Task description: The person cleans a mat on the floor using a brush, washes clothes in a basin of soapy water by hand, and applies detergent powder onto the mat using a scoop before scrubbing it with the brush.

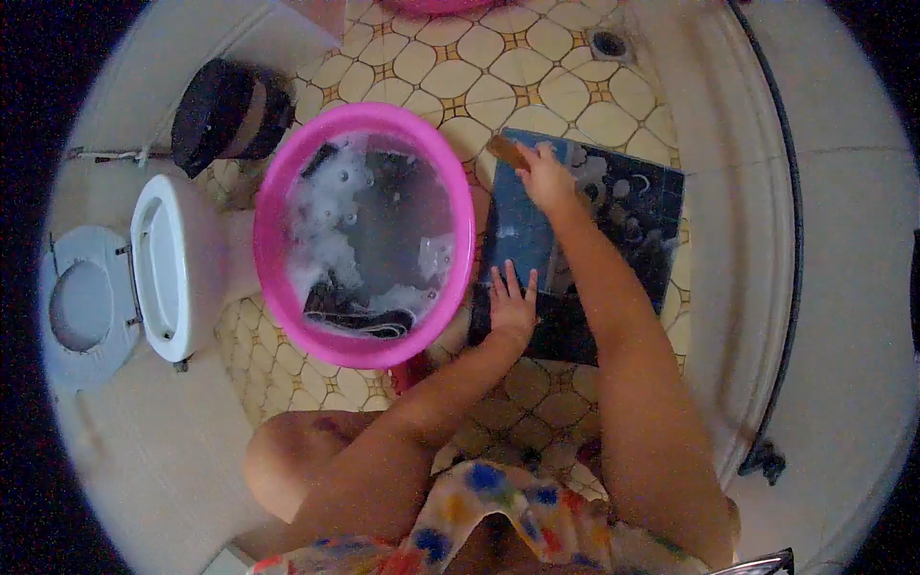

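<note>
My right hand point(548, 179) is wrapped round a brown wooden brush point(508, 151) at the far left part of a dark mat point(623, 259). The brush's bristles do not show. This mat lies flat on the floor, with pale round patterns on its right side and a blue-grey area on its left. My left hand point(513, 307) rests on the mat's near left part, fingers spread. Left of the mat stands a pink basin point(462, 230) of foamy water, with dark cloth point(369, 316) partly under the surface.
A white toilet point(158, 268) with its lid raised stands at the left, near a black bin point(230, 115). The patterned tile floor point(479, 57) has a drain point(608, 43) at the far right. A black hose point(791, 240) runs along the right wall.
</note>
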Demonstrator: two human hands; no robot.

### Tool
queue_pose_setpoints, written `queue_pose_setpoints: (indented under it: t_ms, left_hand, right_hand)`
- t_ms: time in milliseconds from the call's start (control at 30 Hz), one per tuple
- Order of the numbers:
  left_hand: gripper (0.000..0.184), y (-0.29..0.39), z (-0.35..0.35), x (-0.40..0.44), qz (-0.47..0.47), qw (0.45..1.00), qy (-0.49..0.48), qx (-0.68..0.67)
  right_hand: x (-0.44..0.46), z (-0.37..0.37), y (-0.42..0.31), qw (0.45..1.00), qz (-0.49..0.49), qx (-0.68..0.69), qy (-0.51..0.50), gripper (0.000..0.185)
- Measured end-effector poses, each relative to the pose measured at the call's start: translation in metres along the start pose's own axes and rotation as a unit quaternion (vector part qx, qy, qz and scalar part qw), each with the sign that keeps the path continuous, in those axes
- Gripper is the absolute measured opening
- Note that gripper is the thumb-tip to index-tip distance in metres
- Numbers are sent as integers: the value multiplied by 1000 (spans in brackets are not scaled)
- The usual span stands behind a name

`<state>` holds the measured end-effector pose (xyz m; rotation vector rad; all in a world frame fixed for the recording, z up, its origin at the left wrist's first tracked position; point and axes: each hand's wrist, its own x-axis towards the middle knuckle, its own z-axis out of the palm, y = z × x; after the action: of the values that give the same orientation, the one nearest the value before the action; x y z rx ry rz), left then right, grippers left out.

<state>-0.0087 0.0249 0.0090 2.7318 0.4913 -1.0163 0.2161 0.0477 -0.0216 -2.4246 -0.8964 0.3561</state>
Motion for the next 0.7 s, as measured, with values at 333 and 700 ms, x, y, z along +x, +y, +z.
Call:
queue_pose_setpoints:
  t_ms: [333,700]
  left_hand:
    - [59,-7,20,-5,48,998,34,21]
    - [61,-1,22,1,48,996,55,52]
  right_hand:
    - [-99,-10,-4,979,-72,-12,-191,47]
    - [-86,1,13,1000,7,-19,-17,51]
